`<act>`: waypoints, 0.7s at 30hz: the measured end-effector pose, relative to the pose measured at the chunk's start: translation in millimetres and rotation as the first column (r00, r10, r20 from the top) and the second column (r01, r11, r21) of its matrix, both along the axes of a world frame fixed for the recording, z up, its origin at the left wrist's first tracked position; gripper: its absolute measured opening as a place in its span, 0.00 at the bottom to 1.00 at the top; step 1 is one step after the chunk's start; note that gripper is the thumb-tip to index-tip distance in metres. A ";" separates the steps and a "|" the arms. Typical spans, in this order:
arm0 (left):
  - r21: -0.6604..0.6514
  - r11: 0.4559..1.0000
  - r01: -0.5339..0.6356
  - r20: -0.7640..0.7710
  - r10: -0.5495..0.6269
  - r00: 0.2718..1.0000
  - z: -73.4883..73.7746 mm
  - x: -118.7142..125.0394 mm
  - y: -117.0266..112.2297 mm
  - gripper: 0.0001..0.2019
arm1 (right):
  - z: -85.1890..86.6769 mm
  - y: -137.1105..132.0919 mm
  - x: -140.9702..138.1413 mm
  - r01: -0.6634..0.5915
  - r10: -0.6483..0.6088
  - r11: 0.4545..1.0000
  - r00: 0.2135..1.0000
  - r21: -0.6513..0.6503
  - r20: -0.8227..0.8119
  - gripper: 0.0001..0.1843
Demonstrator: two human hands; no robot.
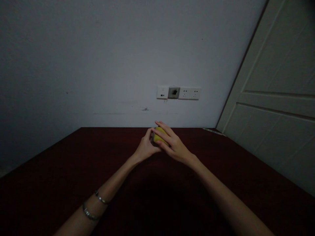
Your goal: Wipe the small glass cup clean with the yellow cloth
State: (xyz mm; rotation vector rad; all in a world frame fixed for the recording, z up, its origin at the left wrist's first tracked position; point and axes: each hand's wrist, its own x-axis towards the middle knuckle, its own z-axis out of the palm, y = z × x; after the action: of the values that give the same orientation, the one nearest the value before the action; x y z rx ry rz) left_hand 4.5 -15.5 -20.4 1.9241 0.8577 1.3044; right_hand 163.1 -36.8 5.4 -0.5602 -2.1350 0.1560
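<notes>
Both my hands meet over the far middle of a dark red table (pixel 61 177). A small yellow object (pixel 161 135) with a grey part on its left side sits between them. My left hand (pixel 145 148) curls round it from the left, fingers closed against it. My right hand (pixel 172 142) lies over its top and right side, fingers pressed on it. Most of the object is hidden by the fingers. Two bracelets (pixel 94 206) circle my left forearm.
A pale wall stands behind the table, with a row of white sockets (pixel 178 93) just above the hands. A white panelled door (pixel 278 95) stands at the right, close to the table's right edge. The room is dim.
</notes>
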 end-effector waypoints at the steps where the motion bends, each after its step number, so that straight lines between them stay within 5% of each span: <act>1: 0.014 1.000 -0.010 -0.016 0.010 1.000 1.1 0.3 -1.6 0.33 | -0.3 1.2 -0.3 0.001 -0.001 1.000 0.999 0.000 -0.035 0.24; 9: 0.145 0.988 -0.052 -0.117 0.069 0.991 10.0 0.4 -9.0 0.38 | -3.7 16.9 -5.8 0.000 -0.139 0.951 0.892 -0.308 -0.430 0.19; 12: 0.125 0.991 -0.056 -0.128 0.072 0.989 7.6 -0.5 -5.5 0.37 | -3.3 10.8 -6.4 0.059 -0.130 0.977 0.926 -0.204 -0.356 0.18; 18: 0.092 0.995 0.023 -0.042 -0.019 0.999 -2.1 -2.1 4.5 0.31 | -1.6 -2.5 -3.9 0.045 -0.058 0.987 0.995 0.157 0.080 0.21; 21: 0.093 0.996 -0.001 -0.036 0.004 0.999 -1.5 -1.3 3.2 0.32 | -0.7 -1.5 -5.0 0.072 -0.081 0.985 0.995 0.159 0.051 0.21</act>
State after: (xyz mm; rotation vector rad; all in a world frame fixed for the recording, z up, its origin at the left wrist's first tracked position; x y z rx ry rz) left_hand 3.2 -12.3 -21.9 2.0248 0.8311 1.3354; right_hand 158.0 -38.4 4.8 -0.5583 -2.1541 -0.0718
